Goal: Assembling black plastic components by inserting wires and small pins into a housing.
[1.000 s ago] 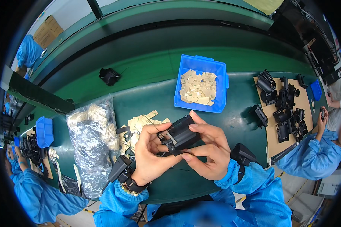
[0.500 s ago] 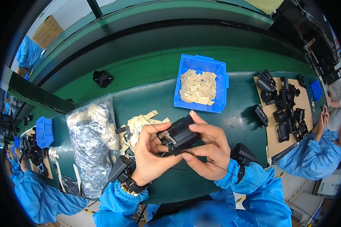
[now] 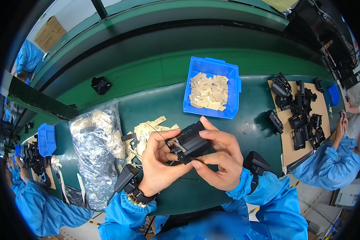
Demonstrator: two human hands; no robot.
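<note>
Between my two hands, above the near part of the green bench, is a black plastic housing (image 3: 193, 141) with a thin black wire at its left end. My left hand (image 3: 161, 166) is closed round that left end, its thumb and fingers on the edge. My right hand (image 3: 224, 158) grips the other side, with fingers along the top and a thumb and fingertip pinching the lower corner. Just beyond my left hand lies a heap of cream paper-backed strips (image 3: 144, 134). A blue bin (image 3: 238, 94) farther off contains many small beige pieces.
A clear plastic bag (image 3: 96, 160) of pale pieces lies to the left. On the right, a cardboard sheet (image 3: 286, 150) carries several black housings (image 3: 302, 116). Co-workers in blue sit at both sides. A small black object (image 3: 101, 85) is on the far ledge.
My hands and the housing stay almost still. On the far ledge, the small black object has shifted slightly left. The left co-worker's hands have moved a little.
</note>
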